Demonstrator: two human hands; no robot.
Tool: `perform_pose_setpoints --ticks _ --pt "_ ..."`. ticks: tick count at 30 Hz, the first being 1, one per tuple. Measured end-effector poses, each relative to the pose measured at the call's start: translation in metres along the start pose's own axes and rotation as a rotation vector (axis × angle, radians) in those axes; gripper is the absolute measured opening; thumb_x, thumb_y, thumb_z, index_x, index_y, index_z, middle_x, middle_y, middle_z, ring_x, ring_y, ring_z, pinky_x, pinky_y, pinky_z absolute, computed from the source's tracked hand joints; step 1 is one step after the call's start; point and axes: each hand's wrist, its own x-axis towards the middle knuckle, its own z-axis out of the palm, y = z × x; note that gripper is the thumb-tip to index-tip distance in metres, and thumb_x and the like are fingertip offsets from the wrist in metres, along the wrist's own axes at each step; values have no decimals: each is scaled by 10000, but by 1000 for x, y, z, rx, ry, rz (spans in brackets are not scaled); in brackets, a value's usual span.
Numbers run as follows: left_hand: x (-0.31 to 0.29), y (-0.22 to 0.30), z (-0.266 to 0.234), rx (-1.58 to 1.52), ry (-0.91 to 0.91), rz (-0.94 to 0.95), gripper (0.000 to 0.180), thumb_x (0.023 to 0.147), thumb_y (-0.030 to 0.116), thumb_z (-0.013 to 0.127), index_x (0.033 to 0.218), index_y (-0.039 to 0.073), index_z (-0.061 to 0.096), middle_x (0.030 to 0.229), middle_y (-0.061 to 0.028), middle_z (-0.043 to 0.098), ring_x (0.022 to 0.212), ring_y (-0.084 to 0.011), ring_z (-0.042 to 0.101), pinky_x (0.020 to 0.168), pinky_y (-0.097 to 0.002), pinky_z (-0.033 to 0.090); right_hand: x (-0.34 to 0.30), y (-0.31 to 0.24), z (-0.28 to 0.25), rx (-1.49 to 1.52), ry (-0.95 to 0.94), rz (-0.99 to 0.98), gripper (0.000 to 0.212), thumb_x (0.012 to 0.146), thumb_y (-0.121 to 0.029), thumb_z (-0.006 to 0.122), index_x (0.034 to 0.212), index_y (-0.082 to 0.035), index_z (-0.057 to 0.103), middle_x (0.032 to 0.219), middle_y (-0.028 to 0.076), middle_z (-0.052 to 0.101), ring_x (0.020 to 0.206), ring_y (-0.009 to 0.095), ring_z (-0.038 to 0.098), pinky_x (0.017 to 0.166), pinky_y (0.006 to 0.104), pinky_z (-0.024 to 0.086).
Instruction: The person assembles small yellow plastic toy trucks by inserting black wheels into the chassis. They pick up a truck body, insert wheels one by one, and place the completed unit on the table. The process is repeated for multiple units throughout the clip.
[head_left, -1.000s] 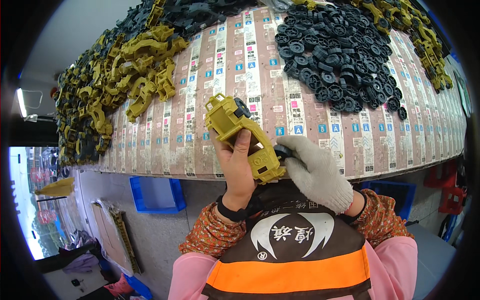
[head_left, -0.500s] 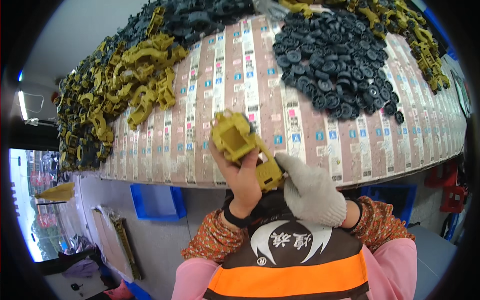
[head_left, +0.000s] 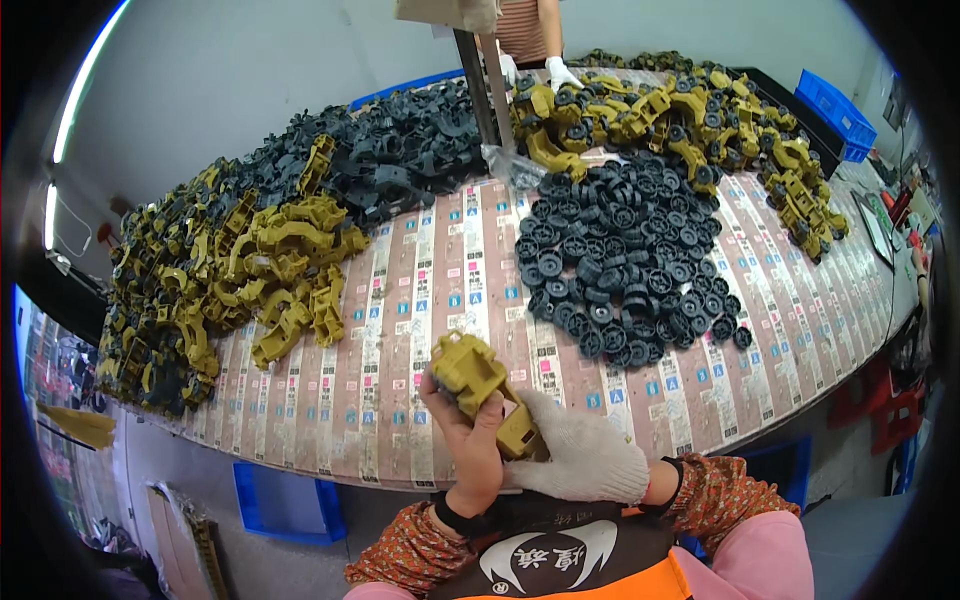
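Low over the table's near edge, my bare left hand [head_left: 468, 452] grips a yellow plastic toy vehicle body [head_left: 470, 372]. Its thumb lies over the middle of the part, with the fingers along the left side. My right hand [head_left: 585, 455], in a pale knitted glove, wraps the body's near right end; the fingertips are mostly hidden behind it. Whether a small part sits under that glove I cannot tell. Beyond my hands, slightly right, spreads a heap of dark toy wheels [head_left: 622, 250]. To the left lie piled yellow toy vehicle parts [head_left: 290, 245].
Dark plastic parts [head_left: 400, 150] are heaped at the back left, beside a metal post [head_left: 478, 95]. Yellow wheeled toy bodies [head_left: 690, 105] cover the back right. Across the table stands another person with white-gloved hands [head_left: 562, 74]. Below the tabletop [head_left: 420, 330] is a blue crate [head_left: 285, 500].
The view has tipped up, bringing the far side of the table and the other person into sight. My right hand has shifted from the body's right edge to wrap closer around its near end.
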Motion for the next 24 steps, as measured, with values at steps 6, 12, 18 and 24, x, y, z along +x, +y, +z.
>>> perform_pose_setpoints --ticks 6,12,18,24 --pt "46 11 -8 -69 -151 -114 809 1037 157 684 1672 191 184 1397 -103 539 1247 -220 582 1070 -402 509 52 28 -62 517 144 101 569 874 -321 814 1251 38 585 953 97 678 705 170 674 615 331 571" --pt "74 28 -109 135 127 -285 473 1038 130 606 1493 122 477 1301 -32 586 1145 -132 587 951 -327 508 139 59 -194 604 455 78 381 953 -319 748 1142 -24 600 872 50 636 572 130 620 474 260 506" --pt "93 46 -199 387 352 -260 396 1030 184 650 1415 141 564 1208 -4 607 1029 -92 575 879 -282 475 244 145 -331 672 713 140 365 947 -390 767 1020 -43 679 808 86 632 585 205 622 481 351 492" --pt "142 74 -263 657 394 35 384 991 102 675 1357 66 565 1142 -34 581 1006 -134 538 944 -312 478 297 184 -346 629 684 10 542 1013 -233 677 1459 23 506 960 28 604 686 131 575 580 278 482"
